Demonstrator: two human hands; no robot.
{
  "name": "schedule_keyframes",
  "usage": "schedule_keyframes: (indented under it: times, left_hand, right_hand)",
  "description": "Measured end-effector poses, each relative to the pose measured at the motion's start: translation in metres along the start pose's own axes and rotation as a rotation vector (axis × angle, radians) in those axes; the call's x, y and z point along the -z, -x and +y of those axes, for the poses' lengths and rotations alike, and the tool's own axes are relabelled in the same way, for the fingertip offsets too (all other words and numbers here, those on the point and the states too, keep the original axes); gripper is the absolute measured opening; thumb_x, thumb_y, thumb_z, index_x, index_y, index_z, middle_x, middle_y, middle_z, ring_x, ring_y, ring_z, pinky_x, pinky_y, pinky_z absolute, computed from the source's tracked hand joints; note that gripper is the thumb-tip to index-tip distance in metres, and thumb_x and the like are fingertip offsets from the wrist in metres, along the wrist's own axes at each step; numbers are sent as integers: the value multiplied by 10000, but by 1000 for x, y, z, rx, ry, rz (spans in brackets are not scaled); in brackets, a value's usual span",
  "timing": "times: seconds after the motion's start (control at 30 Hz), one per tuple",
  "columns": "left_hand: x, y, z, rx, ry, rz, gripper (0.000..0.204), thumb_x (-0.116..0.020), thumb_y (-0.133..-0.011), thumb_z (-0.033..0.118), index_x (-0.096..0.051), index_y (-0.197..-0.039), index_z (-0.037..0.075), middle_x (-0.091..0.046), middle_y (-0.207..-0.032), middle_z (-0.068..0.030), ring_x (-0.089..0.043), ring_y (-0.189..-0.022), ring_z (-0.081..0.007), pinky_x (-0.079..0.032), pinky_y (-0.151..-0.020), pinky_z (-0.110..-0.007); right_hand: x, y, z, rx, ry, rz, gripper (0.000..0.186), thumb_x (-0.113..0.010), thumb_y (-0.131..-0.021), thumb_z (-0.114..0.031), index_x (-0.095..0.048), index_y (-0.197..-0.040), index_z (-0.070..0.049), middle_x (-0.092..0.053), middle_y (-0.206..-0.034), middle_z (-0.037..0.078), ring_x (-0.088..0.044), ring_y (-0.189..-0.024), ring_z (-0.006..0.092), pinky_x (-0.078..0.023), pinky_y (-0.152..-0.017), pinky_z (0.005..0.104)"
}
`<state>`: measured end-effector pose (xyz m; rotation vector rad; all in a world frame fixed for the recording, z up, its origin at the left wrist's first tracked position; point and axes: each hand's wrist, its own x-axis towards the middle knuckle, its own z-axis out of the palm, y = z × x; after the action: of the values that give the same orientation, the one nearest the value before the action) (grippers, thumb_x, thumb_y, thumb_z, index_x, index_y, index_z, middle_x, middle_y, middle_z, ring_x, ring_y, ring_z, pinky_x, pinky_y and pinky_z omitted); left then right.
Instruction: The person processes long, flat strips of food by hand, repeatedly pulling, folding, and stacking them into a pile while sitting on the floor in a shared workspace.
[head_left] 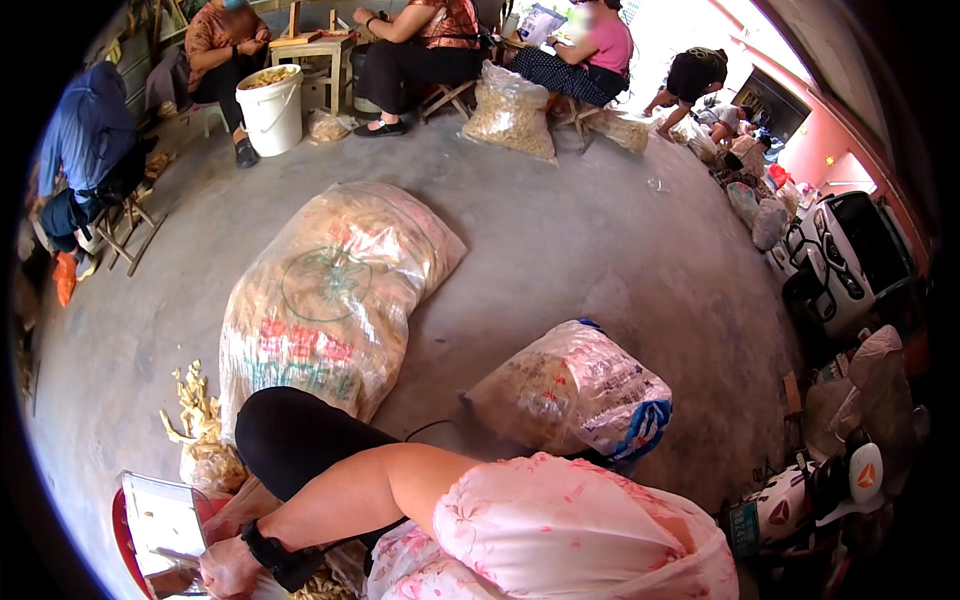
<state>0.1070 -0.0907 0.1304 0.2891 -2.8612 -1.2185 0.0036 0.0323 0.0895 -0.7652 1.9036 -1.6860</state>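
My right arm, in a pink floral sleeve, reaches across to the lower left corner. At its end my right hand (230, 569), with a black band at the wrist, is closed, its fingers curled at the right edge of a pale, glossy rectangular panel (160, 525). Whatever it grips is too small and partly hidden to name. That panel sits over a red basin (127, 540). Pale yellow, root-like pieces (328, 584) lie under my wrist. A pile of branching yellowish pieces (196, 405) stands on a small clear bag (212, 467). My left hand does not show.
A large stuffed plastic sack (340, 270) lies ahead of my black-clad knee (300, 435). A smaller white-and-blue bag (590, 390) rests to its right. People sit at the back near a white bucket (272, 112) and a full sack (510, 112). Parked scooters (840, 255) line the right side.
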Motion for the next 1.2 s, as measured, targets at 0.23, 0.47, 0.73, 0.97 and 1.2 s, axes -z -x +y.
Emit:
schedule_keyframes:
  times: [0.23,0.47,0.73,0.97,1.2]
  left_hand:
    - [-7,-8,-6,-79,-114,103,380,-520,-958,295,-544,-1113,-50,-599,-1025,-198,-569,-888,-318,-446,-824,-425]
    - [-13,-5,-2,-153,-67,206,426,-513,-963,374,-594,-1035,-38,-628,-930,-189,-589,-772,-308,-475,-714,-403]
    - [-5,-4,-9,-125,11,227,399,-513,-959,375,-576,-885,-12,-600,-736,-123,-561,-685,-270,-455,-670,-388]
    - [1,4,-11,-152,94,203,349,-531,-942,313,-583,-841,-17,-560,-691,-105,-503,-625,-227,-426,-626,-361]
    - [0,11,18,53,324,158,298,-572,-913,250,-636,-986,-31,-516,-704,-72,-480,-645,-176,-408,-610,-312]
  right_hand:
    - [-11,-20,19,90,296,93,301,-559,-850,-315,-710,-848,-55,-692,-788,130,-668,-731,270,-519,-687,379]
    - [-4,20,-24,79,359,230,351,-524,-865,-342,-709,-838,-45,-687,-738,125,-672,-698,265,-526,-685,373]
    - [-5,78,-92,-2,471,398,395,-490,-879,-360,-710,-828,-36,-685,-705,124,-676,-675,265,-533,-686,372]
    - [1,67,-86,29,513,224,387,-477,-883,-329,-710,-851,-22,-691,-757,153,-673,-715,295,-534,-694,393]
    - [10,2,-19,140,232,208,213,-565,-819,-162,-664,-839,25,-676,-758,187,-665,-685,300,-511,-650,399]
